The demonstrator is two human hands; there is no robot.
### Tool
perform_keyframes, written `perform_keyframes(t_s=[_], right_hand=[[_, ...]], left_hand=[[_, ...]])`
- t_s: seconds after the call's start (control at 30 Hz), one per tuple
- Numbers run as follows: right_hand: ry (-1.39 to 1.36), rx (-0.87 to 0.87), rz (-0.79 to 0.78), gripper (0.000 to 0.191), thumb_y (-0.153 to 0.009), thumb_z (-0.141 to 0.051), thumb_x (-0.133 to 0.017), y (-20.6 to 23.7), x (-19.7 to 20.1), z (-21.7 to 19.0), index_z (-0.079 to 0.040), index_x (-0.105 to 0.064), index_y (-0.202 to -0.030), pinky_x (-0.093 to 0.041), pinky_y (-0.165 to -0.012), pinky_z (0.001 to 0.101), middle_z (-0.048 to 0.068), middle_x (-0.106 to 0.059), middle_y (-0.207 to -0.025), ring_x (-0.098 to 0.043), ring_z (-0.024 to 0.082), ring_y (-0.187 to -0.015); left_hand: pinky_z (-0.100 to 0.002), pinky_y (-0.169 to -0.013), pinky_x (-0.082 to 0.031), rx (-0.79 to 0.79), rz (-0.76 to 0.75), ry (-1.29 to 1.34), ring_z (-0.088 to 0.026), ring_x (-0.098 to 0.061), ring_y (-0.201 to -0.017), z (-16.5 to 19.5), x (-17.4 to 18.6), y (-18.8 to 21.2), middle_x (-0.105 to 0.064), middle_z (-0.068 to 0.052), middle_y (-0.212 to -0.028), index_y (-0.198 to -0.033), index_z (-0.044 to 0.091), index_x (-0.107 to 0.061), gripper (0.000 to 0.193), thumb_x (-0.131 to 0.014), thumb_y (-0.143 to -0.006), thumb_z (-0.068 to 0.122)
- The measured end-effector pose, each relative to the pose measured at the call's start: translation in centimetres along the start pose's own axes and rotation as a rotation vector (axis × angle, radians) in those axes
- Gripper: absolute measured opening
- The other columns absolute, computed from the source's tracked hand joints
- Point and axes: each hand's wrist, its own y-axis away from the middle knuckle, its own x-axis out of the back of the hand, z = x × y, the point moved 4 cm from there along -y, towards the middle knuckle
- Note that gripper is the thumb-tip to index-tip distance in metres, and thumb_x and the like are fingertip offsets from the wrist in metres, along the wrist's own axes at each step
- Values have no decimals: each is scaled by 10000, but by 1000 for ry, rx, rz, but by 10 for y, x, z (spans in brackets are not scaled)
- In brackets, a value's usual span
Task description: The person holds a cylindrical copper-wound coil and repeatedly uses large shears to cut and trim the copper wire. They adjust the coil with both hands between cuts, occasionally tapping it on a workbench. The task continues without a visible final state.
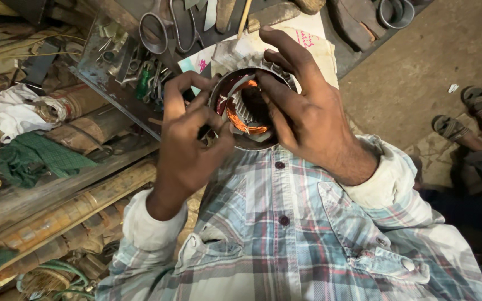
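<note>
Cluttering the steel worktop's [104, 78] near edge are scissors [165, 25]; both hands, left [188, 150] and right [302, 108], grip a round metal motor ring [235, 95] wound with copper wire [235, 120].

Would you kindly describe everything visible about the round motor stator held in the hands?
The motor stator is a round, dark metal ring with slotted inner teeth and shiny copper wire coils wound inside. It is held above the plaid shirt, open face toward the camera. The left hand grips its left rim; the right hand covers the right rim, fingers reaching into the bore.
</note>
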Motion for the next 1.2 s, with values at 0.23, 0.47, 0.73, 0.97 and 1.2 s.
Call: perform_keyframes(t_s=[0.23,0.47,0.73,0.97,1.2], right_hand=[[3,-31,61,381,-980,84,-717,-1,2,-5,-9,-680,-1348,-558,-1116,390,230,-398,-1574,-628,393,-1360],[22,40,-37,580,-824,128,-700,-7,6,-7,-70,-669,-1368,-545,-1186,450,246,-333,-1593,-562,453,-1414],[85,15,-95,594,-833,86,-731,-9,4,-5,-99,-687,-1395,-565,-1112,455,222,-353,-1646,-630,426,-1341],[105,3,-117,646,-779,78,-734,-7,1,-1,-109,-687,-1396,-564,-1101,465,234,-365,-1626,-625,438,-1319],[47,10,-86,634,-817,114,-725,-5,-1,3,-110,-678,-1408,-567,-1150,456,230,-359,-1632,-613,416,-1383]], left_hand=[[-473,-1224,-474,17,17,7,-435,-577,-1425,-3,4,1,-446,-218,-1418,-823,-69,-682,129,-775,-891,-11],[-441,-1255,-473,-4,3,26,-410,-589,-1446,-6,3,1,-408,-197,-1458,-887,-54,-702,44,-739,-874,-36],[-499,-1307,-391,-37,-104,110,-376,-562,-1386,-9,3,-11,-440,-186,-1402,-774,-14,-640,119,-754,-802,-33],[-467,-1182,-496,-25,-77,-60,-382,-635,-1316,-6,9,-12,-453,-227,-1387,-775,9,-581,223,-796,-825,34],[-397,-947,-559,7,-73,-158,-305,-701,-1141,0,20,-12,-606,-186,-1305,-953,19,-643,178,-802,-903,82]])
